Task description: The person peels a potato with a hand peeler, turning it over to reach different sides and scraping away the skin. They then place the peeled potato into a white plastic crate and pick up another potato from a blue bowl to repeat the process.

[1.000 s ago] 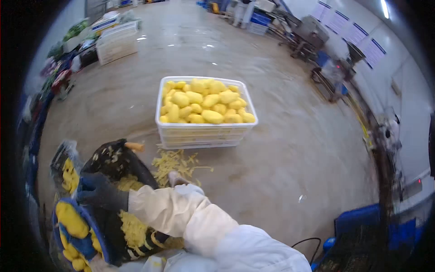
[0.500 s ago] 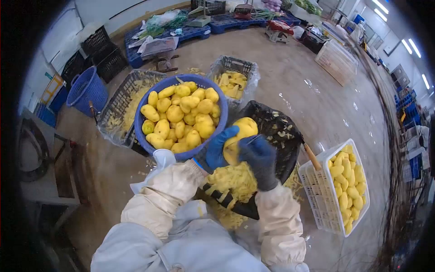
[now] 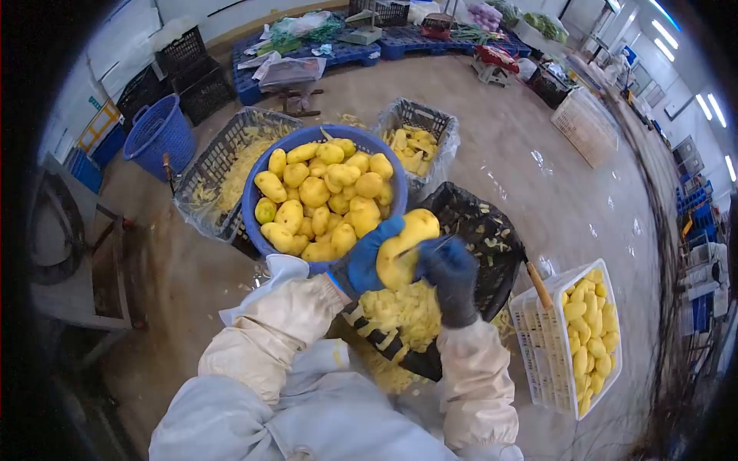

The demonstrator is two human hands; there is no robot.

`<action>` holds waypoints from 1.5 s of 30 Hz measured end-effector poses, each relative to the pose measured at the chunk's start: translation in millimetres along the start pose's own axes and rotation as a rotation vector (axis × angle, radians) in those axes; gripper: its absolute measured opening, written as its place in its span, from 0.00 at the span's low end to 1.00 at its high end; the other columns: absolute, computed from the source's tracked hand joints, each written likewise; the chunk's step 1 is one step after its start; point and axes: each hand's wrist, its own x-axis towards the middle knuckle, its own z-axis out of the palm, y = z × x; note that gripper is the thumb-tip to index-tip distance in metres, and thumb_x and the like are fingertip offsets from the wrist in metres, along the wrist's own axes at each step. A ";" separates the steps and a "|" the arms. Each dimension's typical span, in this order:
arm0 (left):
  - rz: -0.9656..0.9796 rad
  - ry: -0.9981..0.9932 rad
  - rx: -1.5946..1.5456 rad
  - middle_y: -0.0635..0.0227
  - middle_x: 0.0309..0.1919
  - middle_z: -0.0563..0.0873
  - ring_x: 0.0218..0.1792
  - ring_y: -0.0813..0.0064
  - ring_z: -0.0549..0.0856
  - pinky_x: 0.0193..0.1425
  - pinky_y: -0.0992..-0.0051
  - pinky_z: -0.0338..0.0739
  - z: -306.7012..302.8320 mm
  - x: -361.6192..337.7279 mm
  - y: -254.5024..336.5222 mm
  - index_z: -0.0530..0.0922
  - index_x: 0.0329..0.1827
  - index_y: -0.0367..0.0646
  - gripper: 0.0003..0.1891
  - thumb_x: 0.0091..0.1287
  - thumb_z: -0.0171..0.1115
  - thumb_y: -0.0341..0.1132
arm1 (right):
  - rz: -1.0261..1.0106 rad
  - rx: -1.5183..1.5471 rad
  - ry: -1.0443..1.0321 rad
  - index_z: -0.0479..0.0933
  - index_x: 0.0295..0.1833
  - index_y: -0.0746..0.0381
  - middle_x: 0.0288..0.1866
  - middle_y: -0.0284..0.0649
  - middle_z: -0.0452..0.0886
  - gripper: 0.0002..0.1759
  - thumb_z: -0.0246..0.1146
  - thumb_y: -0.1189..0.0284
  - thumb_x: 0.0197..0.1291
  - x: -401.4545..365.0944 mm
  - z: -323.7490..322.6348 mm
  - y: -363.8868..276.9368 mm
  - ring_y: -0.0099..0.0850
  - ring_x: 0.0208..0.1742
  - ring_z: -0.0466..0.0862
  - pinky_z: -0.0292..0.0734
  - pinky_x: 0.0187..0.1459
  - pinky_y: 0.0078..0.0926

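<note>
My left hand (image 3: 366, 265), in a blue glove, is wrapped round a large yellow potato (image 3: 413, 230) from its left side. My right hand (image 3: 453, 276), in a dark blue glove, is closed on a thin tool that looks like a peeler (image 3: 435, 247), held against the potato's right side; motion blurs it and the fingers hide most of it. Beneath both hands, a heap of pale peelings (image 3: 407, 311) lies in a black basket (image 3: 492, 284). To the left stands a blue tub (image 3: 250, 207) full of yellow potatoes (image 3: 315, 192).
At right a white crate (image 3: 530, 346) holds smooth, pale yellow potatoes (image 3: 592, 330); a wooden handle (image 3: 538, 284) rests by its corner. Behind the tub are lined crates of peelings (image 3: 211, 165) and potato pieces (image 3: 413, 150). A blue basket (image 3: 160, 138) stands at far left.
The potato has tilted in my left hand, its upper end now further right. My right hand has moved slightly right and down along it. The whole view has shifted a little.
</note>
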 end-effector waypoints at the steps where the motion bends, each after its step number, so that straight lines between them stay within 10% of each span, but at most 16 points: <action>1: -0.283 -0.059 -0.505 0.52 0.59 0.77 0.59 0.60 0.78 0.65 0.60 0.73 1.7 1.9 -1.8 0.66 0.68 0.37 0.28 0.71 0.53 0.46 | -0.004 0.088 0.113 0.79 0.43 0.65 0.29 0.32 0.78 0.05 0.60 0.78 0.62 17.3 -20.0 5.0 0.17 0.29 0.77 0.67 0.28 0.13; 2: -0.569 -0.116 -1.008 0.51 0.60 0.77 0.60 0.59 0.78 0.65 0.61 0.73 3.7 2.0 -2.6 0.65 0.68 0.37 0.28 0.70 0.54 0.46 | -0.225 -0.253 0.193 0.77 0.36 0.62 0.26 0.29 0.76 0.06 0.63 0.70 0.63 30.8 -39.6 8.0 0.18 0.25 0.74 0.70 0.29 0.15; 7: -0.433 -0.082 -1.016 0.50 0.60 0.77 0.59 0.56 0.78 0.65 0.61 0.73 12.2 3.2 5.8 0.64 0.69 0.35 0.29 0.71 0.53 0.46 | -0.110 0.376 0.341 0.76 0.37 0.60 0.26 0.28 0.74 0.06 0.62 0.69 0.65 37.3 -56.9 2.9 0.15 0.23 0.69 0.67 0.27 0.12; 12: -0.338 -0.047 -0.950 0.54 0.60 0.77 0.59 0.63 0.79 0.65 0.64 0.74 -2.4 13.9 11.2 0.64 0.69 0.35 0.26 0.74 0.50 0.42 | 0.074 0.089 0.065 0.77 0.40 0.63 0.28 0.33 0.79 0.08 0.65 0.70 0.62 1.0 -22.3 -13.1 0.17 0.24 0.76 0.69 0.25 0.15; 16: -0.279 0.080 -0.758 0.56 0.61 0.76 0.59 0.66 0.79 0.65 0.68 0.73 -1.6 11.9 9.8 0.64 0.68 0.33 0.23 0.76 0.45 0.40 | -0.341 -0.378 -0.252 0.78 0.42 0.64 0.31 0.35 0.82 0.08 0.67 0.75 0.58 -16.1 5.4 12.8 0.19 0.25 0.79 0.68 0.24 0.15; 20: -0.308 -0.196 -0.680 0.62 0.51 0.82 0.50 0.73 0.82 0.54 0.74 0.79 8.7 15.1 10.7 0.70 0.64 0.39 0.24 0.69 0.56 0.43 | 0.002 0.052 0.154 0.78 0.37 0.61 0.26 0.29 0.78 0.03 0.61 0.73 0.63 12.4 -20.6 -5.8 0.16 0.23 0.74 0.65 0.25 0.12; 22: -0.481 -0.126 -0.587 0.63 0.51 0.82 0.51 0.72 0.82 0.54 0.73 0.79 24.5 2.7 31.6 0.71 0.63 0.41 0.23 0.69 0.57 0.43 | -0.356 -0.374 0.258 0.78 0.37 0.60 0.25 0.28 0.76 0.05 0.60 0.71 0.64 35.4 -65.4 17.7 0.17 0.22 0.71 0.64 0.25 0.12; 26: -0.522 -0.022 -0.567 0.55 0.59 0.77 0.56 0.67 0.80 0.58 0.73 0.77 19.8 5.5 23.5 0.66 0.68 0.36 0.28 0.71 0.53 0.45 | -0.393 -0.066 0.248 0.78 0.38 0.61 0.25 0.30 0.77 0.07 0.61 0.69 0.65 30.6 -48.3 1.0 0.18 0.22 0.72 0.64 0.25 0.11; 30: -0.334 -0.087 -0.768 0.58 0.57 0.80 0.58 0.66 0.80 0.65 0.71 0.73 26.6 9.1 25.6 0.66 0.68 0.35 0.25 0.72 0.52 0.41 | 0.064 -0.036 0.100 0.79 0.38 0.63 0.25 0.32 0.78 0.03 0.65 0.75 0.60 16.6 -24.9 -8.2 0.19 0.24 0.75 0.67 0.25 0.15; 32: -0.481 0.020 -0.734 0.58 0.60 0.78 0.58 0.67 0.79 0.66 0.71 0.72 23.2 3.8 14.1 0.65 0.69 0.34 0.26 0.72 0.52 0.40 | -0.215 -0.134 0.363 0.79 0.37 0.62 0.24 0.30 0.77 0.03 0.66 0.75 0.59 36.4 -67.4 10.0 0.17 0.23 0.74 0.66 0.25 0.14; 34: -0.460 0.022 -0.666 0.58 0.60 0.78 0.59 0.68 0.79 0.66 0.71 0.72 21.8 4.4 24.6 0.64 0.69 0.34 0.26 0.72 0.53 0.40 | -0.921 -0.830 0.388 0.79 0.36 0.61 0.24 0.30 0.76 0.05 0.64 0.71 0.61 49.6 -85.2 16.6 0.17 0.23 0.73 0.65 0.25 0.13; 36: -0.394 0.006 -0.785 0.57 0.60 0.78 0.60 0.67 0.78 0.66 0.69 0.72 11.9 12.0 20.2 0.65 0.68 0.35 0.26 0.72 0.54 0.41 | -0.162 0.136 0.310 0.79 0.37 0.62 0.24 0.30 0.76 0.05 0.64 0.71 0.61 25.8 -63.5 -12.1 0.17 0.22 0.73 0.67 0.25 0.14; 37: -0.384 0.008 -0.789 0.57 0.60 0.78 0.60 0.67 0.78 0.66 0.69 0.72 10.4 13.9 21.9 0.65 0.68 0.35 0.26 0.72 0.54 0.41 | 0.087 0.152 0.240 0.78 0.39 0.63 0.25 0.30 0.78 0.05 0.65 0.73 0.60 18.6 -64.8 -16.8 0.19 0.23 0.75 0.69 0.26 0.15; 40: -0.330 0.035 -0.830 0.56 0.61 0.77 0.61 0.66 0.77 0.67 0.66 0.71 4.3 12.6 20.4 0.66 0.68 0.36 0.26 0.71 0.54 0.43 | -0.035 -0.083 -0.039 0.78 0.42 0.64 0.32 0.34 0.82 0.09 0.68 0.73 0.59 -11.6 -17.9 0.5 0.20 0.29 0.81 0.73 0.28 0.15; 42: 0.298 0.074 0.382 0.55 0.61 0.76 0.61 0.66 0.77 0.67 0.64 0.71 8.9 2.0 14.4 0.66 0.67 0.37 0.26 0.71 0.55 0.43 | -0.275 -0.226 -0.166 0.79 0.42 0.64 0.32 0.34 0.83 0.07 0.68 0.74 0.59 -13.7 4.4 18.6 0.18 0.30 0.80 0.72 0.28 0.14; 45: -0.179 0.068 -0.382 0.61 0.54 0.81 0.56 0.72 0.80 0.60 0.70 0.76 24.7 9.8 24.3 0.73 0.63 0.40 0.20 0.71 0.54 0.39 | -0.004 0.005 0.084 0.79 0.37 0.63 0.28 0.33 0.80 0.04 0.64 0.73 0.61 7.8 -15.1 -0.6 0.17 0.24 0.76 0.68 0.26 0.14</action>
